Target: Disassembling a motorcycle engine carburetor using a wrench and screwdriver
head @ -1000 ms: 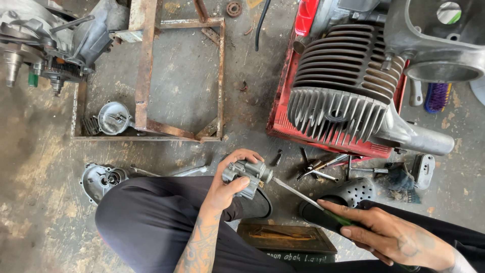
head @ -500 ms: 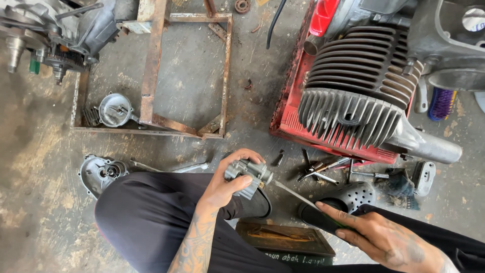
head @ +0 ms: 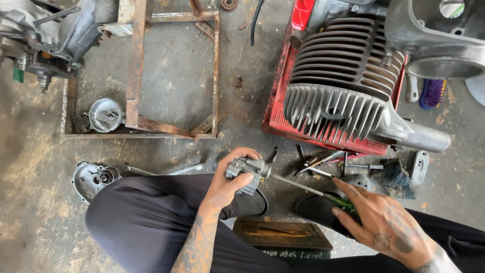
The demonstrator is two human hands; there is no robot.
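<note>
Head view, looking down: the left hand [head: 227, 184] has its grip closed around a small grey carburettor [head: 247, 171], held above the left knee over the concrete floor [head: 172, 81]. The right hand [head: 384, 225] wraps around the green handle of a screwdriver [head: 308, 188], whose tip meets the carburettor's right side. Just beyond lie loose tools [head: 323, 162], then a finned engine [head: 338, 86] on a red tray [head: 275, 108]. A rusty frame [head: 136, 71] lies upper left.
</note>
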